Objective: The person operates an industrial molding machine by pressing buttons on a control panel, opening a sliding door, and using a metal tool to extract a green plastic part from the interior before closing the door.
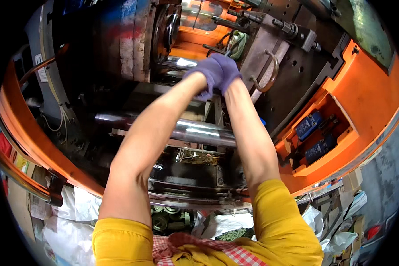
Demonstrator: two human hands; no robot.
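Observation:
Both my arms stretch forward into an orange-framed machine. My left hand (205, 74) and my right hand (228, 73), in purple work gloves, are pressed together and closed. What they grip is hidden behind the gloves; a thin, light-coloured piece shows just above them. Close beyond is a pale green cloth-like thing (238, 43). To the right of my hands stands a steel block with a curved handle (270, 73), fixed along a dark plate (297, 66). Below my hands a shiny steel bar (199, 131) crosses the machine.
A thick metal block with a round ring (166, 33) stands to the left. Two blue boxy switches (309, 125) sit in a recess of the orange frame (372, 102). Below the machine are green moulded parts (239, 234) and white bags (66, 230). Dark debris (199, 157) lies under the bar.

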